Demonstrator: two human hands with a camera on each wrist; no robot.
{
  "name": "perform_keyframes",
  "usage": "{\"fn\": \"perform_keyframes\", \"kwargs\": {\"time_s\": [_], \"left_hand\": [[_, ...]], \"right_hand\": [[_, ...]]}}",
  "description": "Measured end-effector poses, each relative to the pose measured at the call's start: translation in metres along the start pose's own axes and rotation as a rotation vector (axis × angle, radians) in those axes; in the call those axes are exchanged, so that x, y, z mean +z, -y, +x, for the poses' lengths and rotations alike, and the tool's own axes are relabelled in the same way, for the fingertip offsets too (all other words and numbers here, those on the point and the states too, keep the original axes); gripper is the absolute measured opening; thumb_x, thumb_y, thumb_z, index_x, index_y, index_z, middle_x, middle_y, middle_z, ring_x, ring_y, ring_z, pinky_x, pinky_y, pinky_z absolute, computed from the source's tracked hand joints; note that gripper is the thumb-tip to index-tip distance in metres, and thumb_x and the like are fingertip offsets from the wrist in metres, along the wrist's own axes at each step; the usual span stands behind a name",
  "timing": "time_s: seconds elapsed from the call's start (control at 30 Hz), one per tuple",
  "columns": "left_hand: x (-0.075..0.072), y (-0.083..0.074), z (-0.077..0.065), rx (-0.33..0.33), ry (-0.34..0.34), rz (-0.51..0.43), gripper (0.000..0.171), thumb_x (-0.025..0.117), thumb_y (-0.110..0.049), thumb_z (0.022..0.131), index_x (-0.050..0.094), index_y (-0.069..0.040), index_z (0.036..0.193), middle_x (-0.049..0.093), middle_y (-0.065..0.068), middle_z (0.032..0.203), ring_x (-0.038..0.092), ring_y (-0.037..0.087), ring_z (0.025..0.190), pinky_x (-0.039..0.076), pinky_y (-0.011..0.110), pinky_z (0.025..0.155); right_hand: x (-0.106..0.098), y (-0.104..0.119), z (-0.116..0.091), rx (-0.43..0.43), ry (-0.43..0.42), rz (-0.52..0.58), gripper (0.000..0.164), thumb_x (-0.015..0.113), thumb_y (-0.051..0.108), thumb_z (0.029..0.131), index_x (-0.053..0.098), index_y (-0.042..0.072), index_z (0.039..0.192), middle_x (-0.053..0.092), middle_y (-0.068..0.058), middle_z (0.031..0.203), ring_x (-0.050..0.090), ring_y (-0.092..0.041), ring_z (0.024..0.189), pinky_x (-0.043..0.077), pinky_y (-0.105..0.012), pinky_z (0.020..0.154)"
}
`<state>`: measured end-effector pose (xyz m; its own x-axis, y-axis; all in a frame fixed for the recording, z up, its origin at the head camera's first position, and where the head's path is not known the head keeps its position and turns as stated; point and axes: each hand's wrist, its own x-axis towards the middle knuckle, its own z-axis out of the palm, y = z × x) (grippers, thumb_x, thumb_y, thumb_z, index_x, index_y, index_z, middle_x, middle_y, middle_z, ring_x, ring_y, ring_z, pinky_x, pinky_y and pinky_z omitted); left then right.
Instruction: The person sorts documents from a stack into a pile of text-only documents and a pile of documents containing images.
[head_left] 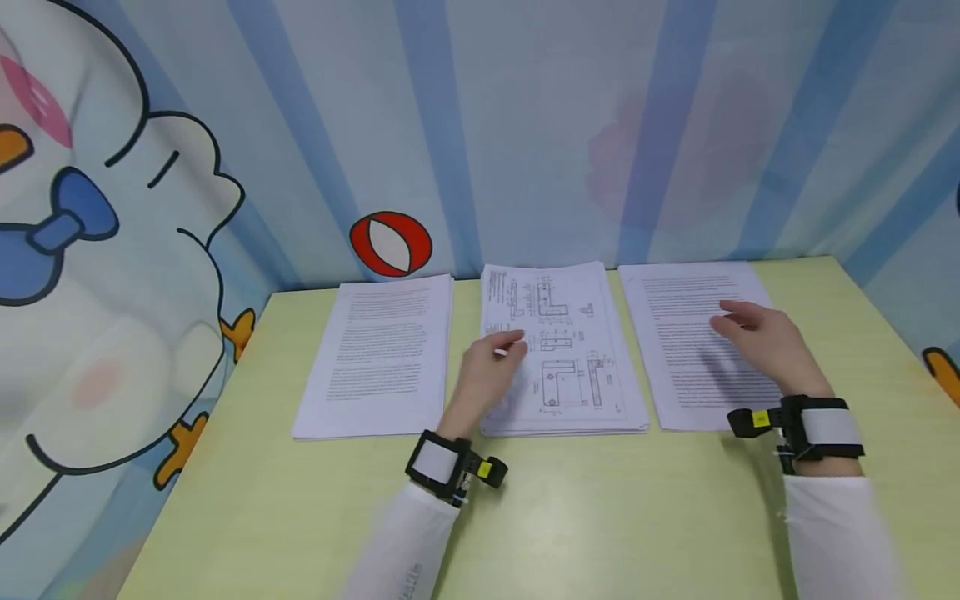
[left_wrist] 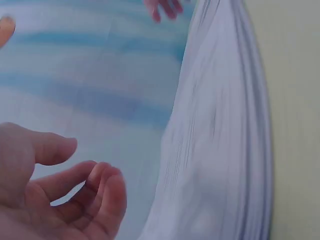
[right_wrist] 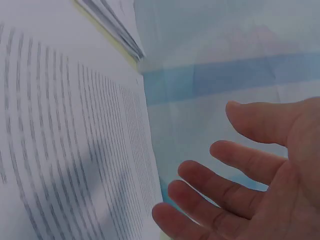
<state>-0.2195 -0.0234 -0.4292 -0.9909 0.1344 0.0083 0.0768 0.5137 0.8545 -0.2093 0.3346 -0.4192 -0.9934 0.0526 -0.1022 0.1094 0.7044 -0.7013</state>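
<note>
Over the left edge of the middle paper stack [head_left: 525, 408], which shows technical drawings on its top sheet, hovers my left hand [head_left: 483, 371]. Its fingers are loosely bent with nothing between them, as the left wrist view [left_wrist: 75, 195] confirms. My right hand [head_left: 768, 342] is above the right paper stack [head_left: 652, 333], a sheet of printed text on top. In the right wrist view the fingers [right_wrist: 215, 195] are spread and relaxed, holding nothing, and a shadow falls across the printed lines.
A third stack of printed text [head_left: 382, 358] lies on the left of the pale yellow table [head_left: 600, 517]. Behind the table hangs a blue striped cloth [head_left: 540, 142] with cartoon figures. Each wrist carries a strapped camera [head_left: 491, 472].
</note>
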Motion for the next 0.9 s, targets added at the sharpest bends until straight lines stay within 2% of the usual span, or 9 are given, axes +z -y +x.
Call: {"fn": "perform_keyframes", "kwargs": {"time_s": [0.17,0.23,0.3,0.4,0.53,0.63,0.7,0.77,0.9], "left_hand": [[0.059,-0.038,-0.006,-0.037,0.289,-0.186,0.052,0.056,-0.036,0.099,0.048,-0.018,0.147,0.057,0.004,0.143,0.061,0.018,0.122,0.05,0.032,0.098],[0.082,-0.051,-0.006,-0.078,0.364,-0.227,0.056,0.056,-0.039,0.099,0.043,-0.021,0.15,0.049,0.0,0.152,0.054,0.019,0.133,0.045,0.036,0.108],[0.102,-0.061,-0.006,-0.111,0.395,-0.25,0.058,0.057,-0.04,0.098,0.042,-0.021,0.151,0.045,0.0,0.155,0.048,0.021,0.14,0.04,0.038,0.114],[0.124,-0.075,-0.003,-0.227,0.364,-0.317,0.058,0.06,-0.038,0.095,0.045,-0.022,0.149,0.048,-0.001,0.153,0.046,0.02,0.141,0.036,0.041,0.116],[0.139,-0.088,0.005,-0.373,0.244,-0.552,0.059,0.063,-0.028,0.092,0.046,-0.019,0.147,0.052,0.002,0.146,0.049,0.019,0.134,0.036,0.042,0.115],[0.144,-0.092,0.009,-0.427,0.168,-0.744,0.061,0.063,-0.02,0.09,0.044,-0.014,0.148,0.05,0.006,0.147,0.048,0.021,0.132,0.037,0.043,0.114],[0.147,-0.093,0.012,-0.457,0.122,-0.821,0.062,0.062,-0.016,0.09,0.043,-0.011,0.148,0.049,0.009,0.146,0.05,0.023,0.128,0.04,0.045,0.112],[0.149,-0.092,0.014,-0.493,0.092,-0.868,0.061,0.061,-0.013,0.09,0.044,-0.009,0.148,0.055,0.009,0.133,0.054,0.023,0.117,0.045,0.043,0.105],[0.151,-0.089,0.017,-0.546,0.072,-0.833,0.058,0.062,-0.013,0.089,0.048,-0.009,0.146,0.058,0.005,0.103,0.052,0.019,0.093,0.047,0.034,0.088]], "right_hand": [[-0.021,-0.028,-0.007,0.135,-0.013,-0.03,0.078,0.032,0.054,0.103,0.019,-0.003,0.155,0.025,-0.041,0.152,0.026,-0.061,0.137,0.028,-0.073,0.105],[-0.026,-0.037,-0.009,0.172,-0.005,-0.036,0.079,0.032,0.054,0.103,0.015,-0.004,0.155,0.019,-0.043,0.153,0.022,-0.063,0.137,0.025,-0.074,0.105],[-0.028,-0.045,-0.01,0.192,0.008,-0.065,0.08,0.031,0.053,0.103,0.013,-0.006,0.155,0.017,-0.045,0.152,0.021,-0.065,0.136,0.025,-0.074,0.105],[-0.03,-0.055,-0.011,0.206,0.033,-0.103,0.082,0.03,0.052,0.103,0.01,-0.009,0.154,0.015,-0.047,0.15,0.02,-0.066,0.135,0.025,-0.074,0.104],[-0.029,-0.062,-0.01,0.192,0.024,-0.14,0.083,0.031,0.051,0.103,0.006,-0.01,0.153,0.014,-0.046,0.151,0.018,-0.067,0.135,0.025,-0.074,0.104],[-0.025,-0.058,-0.009,0.19,-0.016,-0.142,0.083,0.033,0.05,0.103,0.007,-0.01,0.154,0.015,-0.046,0.151,0.02,-0.067,0.135,0.026,-0.074,0.104],[-0.023,-0.054,-0.009,0.199,-0.036,-0.133,0.082,0.034,0.049,0.103,0.008,-0.009,0.154,0.016,-0.045,0.151,0.021,-0.066,0.135,0.026,-0.074,0.104],[-0.02,-0.051,-0.008,0.213,-0.059,-0.121,0.08,0.035,0.047,0.103,0.01,-0.009,0.154,0.018,-0.045,0.151,0.022,-0.065,0.135,0.027,-0.073,0.105],[-0.018,-0.05,-0.009,0.249,-0.104,-0.103,0.076,0.034,0.044,0.103,0.014,-0.009,0.154,0.023,-0.044,0.15,0.026,-0.063,0.135,0.029,-0.071,0.105]]}}
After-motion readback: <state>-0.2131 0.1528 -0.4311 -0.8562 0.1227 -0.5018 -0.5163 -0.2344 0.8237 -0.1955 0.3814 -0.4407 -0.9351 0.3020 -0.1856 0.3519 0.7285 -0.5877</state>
